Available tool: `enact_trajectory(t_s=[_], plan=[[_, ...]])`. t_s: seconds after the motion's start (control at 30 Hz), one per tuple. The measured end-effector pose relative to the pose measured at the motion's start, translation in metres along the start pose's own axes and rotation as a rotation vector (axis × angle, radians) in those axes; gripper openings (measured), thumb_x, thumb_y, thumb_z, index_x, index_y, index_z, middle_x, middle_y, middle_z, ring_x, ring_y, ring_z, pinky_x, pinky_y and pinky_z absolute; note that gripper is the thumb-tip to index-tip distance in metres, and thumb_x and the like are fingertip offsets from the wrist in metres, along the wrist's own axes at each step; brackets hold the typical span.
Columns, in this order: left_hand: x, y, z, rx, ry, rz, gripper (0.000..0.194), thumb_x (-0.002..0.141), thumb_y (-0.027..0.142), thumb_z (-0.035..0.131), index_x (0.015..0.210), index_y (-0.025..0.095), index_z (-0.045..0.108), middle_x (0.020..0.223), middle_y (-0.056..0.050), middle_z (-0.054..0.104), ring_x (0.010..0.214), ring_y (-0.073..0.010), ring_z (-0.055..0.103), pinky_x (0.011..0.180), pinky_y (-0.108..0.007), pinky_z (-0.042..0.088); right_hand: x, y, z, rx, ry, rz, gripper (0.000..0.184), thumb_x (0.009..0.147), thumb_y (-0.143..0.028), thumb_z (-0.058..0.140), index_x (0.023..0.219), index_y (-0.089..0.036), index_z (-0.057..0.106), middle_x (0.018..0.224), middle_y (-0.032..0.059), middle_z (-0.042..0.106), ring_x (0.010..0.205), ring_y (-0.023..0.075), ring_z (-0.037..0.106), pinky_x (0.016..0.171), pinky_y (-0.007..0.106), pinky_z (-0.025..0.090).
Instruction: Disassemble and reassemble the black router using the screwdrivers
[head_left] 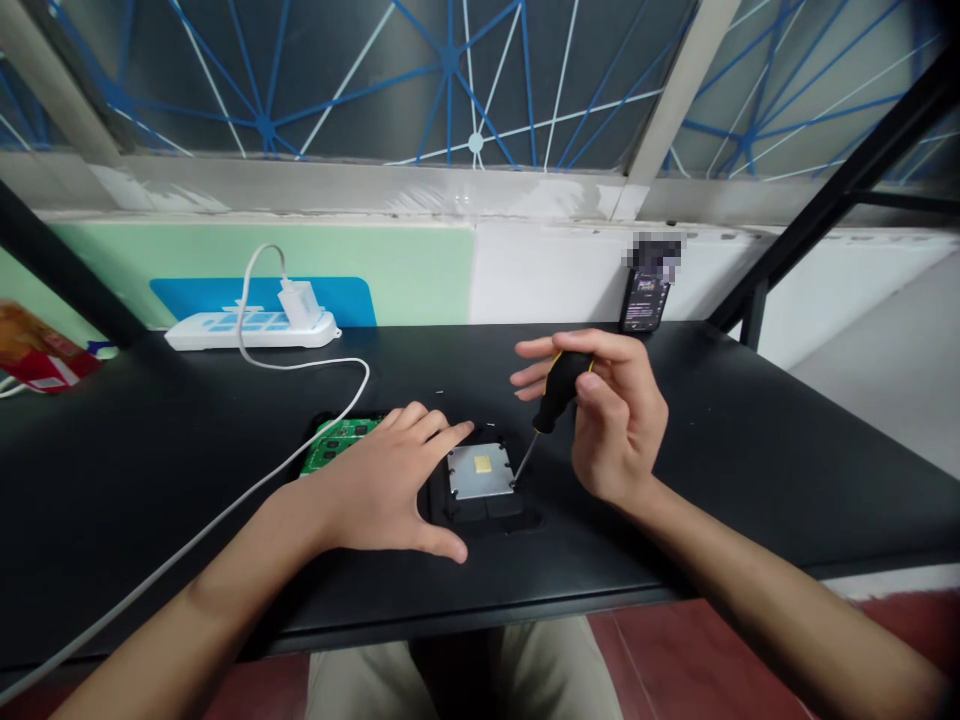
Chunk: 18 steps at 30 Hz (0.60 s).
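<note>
My right hand point(619, 420) is closed round the black and yellow handle of a screwdriver point(562, 388), its other fingers stretched past the grip. The screwdriver leans, and its tip meets the right edge of a silver metal plate point(480, 480) with a small yellowish square on it. This plate sits in a black plastic housing point(487, 510). My left hand point(397, 475) spreads over the housing's left part, thumb and fingers apart. Partly hidden beneath that hand is a green circuit board point(341, 443) in the housing's left side.
A white power strip point(255, 330) with a plugged-in charger point(298, 302) stands at the back left. Its white cable point(300, 455) runs across the table point(735, 460) past my left arm. A phone point(646, 290) leans against the wall. At far left lies a red and brown packet point(45, 350).
</note>
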<state>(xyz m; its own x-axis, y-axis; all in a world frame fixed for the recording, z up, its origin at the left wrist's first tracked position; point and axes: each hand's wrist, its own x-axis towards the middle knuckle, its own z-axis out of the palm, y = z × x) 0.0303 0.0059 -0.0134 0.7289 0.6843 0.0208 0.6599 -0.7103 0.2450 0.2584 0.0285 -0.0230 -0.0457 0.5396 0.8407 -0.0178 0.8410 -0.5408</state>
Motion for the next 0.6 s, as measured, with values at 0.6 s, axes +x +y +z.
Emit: enact_trajectory(t_s=[0.6], plan=[[-0.0001, -0.0004, 0.0014, 0.02, 0.012, 0.002, 0.106, 0.072, 0.074, 0.074, 0.151, 0.012, 0.039, 0.129, -0.014, 0.056, 0.116, -0.0342, 0.049, 0.103, -0.047, 0.038, 0.001, 0.0004, 0.0009, -0.055, 0.008, -0.046, 0.026, 0.092, -0.026, 0.064, 0.118, -0.031, 0.062, 0.107, 0.0036, 0.06, 0.076, 0.0157, 0.068, 0.057, 0.033, 0.06]])
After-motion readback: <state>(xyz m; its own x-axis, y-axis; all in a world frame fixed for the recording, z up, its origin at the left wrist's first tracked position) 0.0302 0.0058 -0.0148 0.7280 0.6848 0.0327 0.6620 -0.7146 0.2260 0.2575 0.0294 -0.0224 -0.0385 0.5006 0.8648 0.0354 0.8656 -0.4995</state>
